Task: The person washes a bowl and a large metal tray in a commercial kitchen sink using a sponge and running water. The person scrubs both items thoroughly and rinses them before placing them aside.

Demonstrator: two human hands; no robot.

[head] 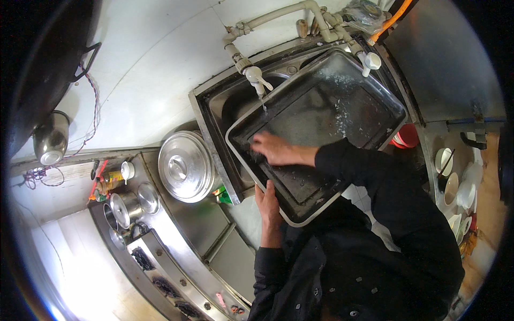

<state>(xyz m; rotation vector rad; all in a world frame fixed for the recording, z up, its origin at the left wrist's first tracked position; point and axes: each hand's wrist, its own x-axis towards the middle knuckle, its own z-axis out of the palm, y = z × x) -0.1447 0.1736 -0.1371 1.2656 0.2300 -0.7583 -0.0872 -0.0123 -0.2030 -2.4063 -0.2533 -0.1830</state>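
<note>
A large dark metal tray [303, 120] lies slanted across the sink [215, 105], its near end reaching past the sink's front edge. My left hand [268, 204] grips the tray's rim at the lower left, thumb along the edge. Inside the tray, near its left end, my right hand [277, 149] presses down, blurred by motion. Under its fingers is a dark scrubber [256, 155], mostly hidden. From the left tap [255, 76] a thin stream of water falls into the tray. White suds [341, 116] and bits are scattered over the tray's far right part.
A second tap [370, 62] overhangs the tray's far corner. Left of the sink stands a large lidded metal pot [180, 166]. A gas stove [164, 287] and smaller pots [125, 208] are at lower left. Bowls [450, 188] sit on a shelf at right, near a red container [406, 135].
</note>
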